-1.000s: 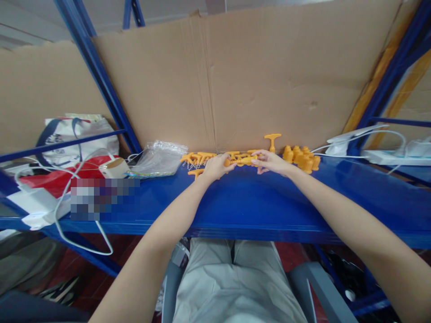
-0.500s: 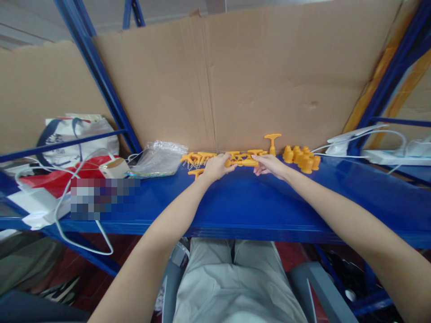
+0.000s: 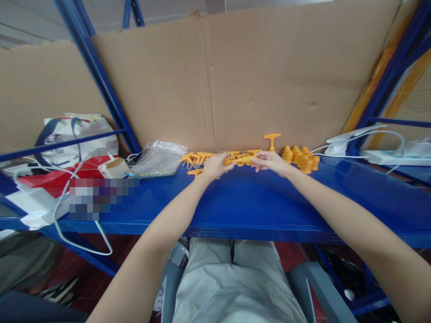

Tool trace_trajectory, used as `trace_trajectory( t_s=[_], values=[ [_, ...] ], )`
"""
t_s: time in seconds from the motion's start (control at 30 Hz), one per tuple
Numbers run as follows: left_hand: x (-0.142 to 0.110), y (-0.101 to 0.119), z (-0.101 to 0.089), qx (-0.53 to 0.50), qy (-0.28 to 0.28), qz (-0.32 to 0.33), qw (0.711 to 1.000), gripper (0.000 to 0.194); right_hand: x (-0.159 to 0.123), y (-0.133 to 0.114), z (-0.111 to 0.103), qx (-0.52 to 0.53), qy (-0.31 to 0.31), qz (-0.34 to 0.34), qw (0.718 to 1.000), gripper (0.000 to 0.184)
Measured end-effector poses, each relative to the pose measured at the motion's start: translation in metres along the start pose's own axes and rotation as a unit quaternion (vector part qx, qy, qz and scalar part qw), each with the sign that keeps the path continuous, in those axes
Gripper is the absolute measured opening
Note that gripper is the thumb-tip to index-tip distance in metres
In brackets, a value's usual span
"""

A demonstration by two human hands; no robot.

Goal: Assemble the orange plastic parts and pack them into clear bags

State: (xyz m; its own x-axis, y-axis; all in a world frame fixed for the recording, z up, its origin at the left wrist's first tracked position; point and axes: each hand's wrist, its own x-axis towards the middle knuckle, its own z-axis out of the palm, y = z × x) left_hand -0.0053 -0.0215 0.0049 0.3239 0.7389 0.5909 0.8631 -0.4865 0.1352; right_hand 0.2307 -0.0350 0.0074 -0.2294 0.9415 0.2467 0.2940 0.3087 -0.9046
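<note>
My left hand (image 3: 215, 166) is closed around one end of a yellow plastic piece (image 3: 244, 159), just above the blue shelf. At the other end of it, the fingers of my right hand (image 3: 270, 162) are pinched together. Its exact shape is partly covered by my fingers and blends with the yellow parts behind. Yellow T-shaped handles (image 3: 198, 157) with small metal chains lie in a row left of and behind my hands. One more T-handle (image 3: 194, 172) lies nearer me, partly under my left wrist. Another T-handle (image 3: 272, 141) stands upright behind my right hand.
Several yellow bell-shaped pieces (image 3: 305, 160) stand right of my right hand. Clear plastic bags (image 3: 160, 159) lie to the left, beside a white charger (image 3: 113, 168) and cables. A cardboard sheet (image 3: 269, 76) walls off the back of the blue shelf (image 3: 249, 206).
My right fingers have shifted slightly along the yellow piece, loosening and then closing at its end. My left hand has stayed in nearly the same place.
</note>
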Motion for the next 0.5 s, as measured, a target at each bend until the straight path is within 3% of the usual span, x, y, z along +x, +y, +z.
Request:
trace_trajectory(
  t_s=[0.17,0.33,0.5],
  values=[
    [-0.001,0.003,-0.003,0.021,-0.009,0.002,1.000,0.030,-0.003,-0.006,0.004,0.008,0.008,0.045,0.999,0.039],
    [-0.002,0.007,-0.003,0.055,-0.012,-0.008,0.998,0.031,-0.002,-0.007,0.002,0.067,-0.006,0.088,0.994,0.030],
    [0.000,0.007,0.000,0.055,-0.009,-0.003,0.998,0.033,0.001,0.002,-0.002,0.087,-0.052,0.090,0.991,0.026]
  ],
)
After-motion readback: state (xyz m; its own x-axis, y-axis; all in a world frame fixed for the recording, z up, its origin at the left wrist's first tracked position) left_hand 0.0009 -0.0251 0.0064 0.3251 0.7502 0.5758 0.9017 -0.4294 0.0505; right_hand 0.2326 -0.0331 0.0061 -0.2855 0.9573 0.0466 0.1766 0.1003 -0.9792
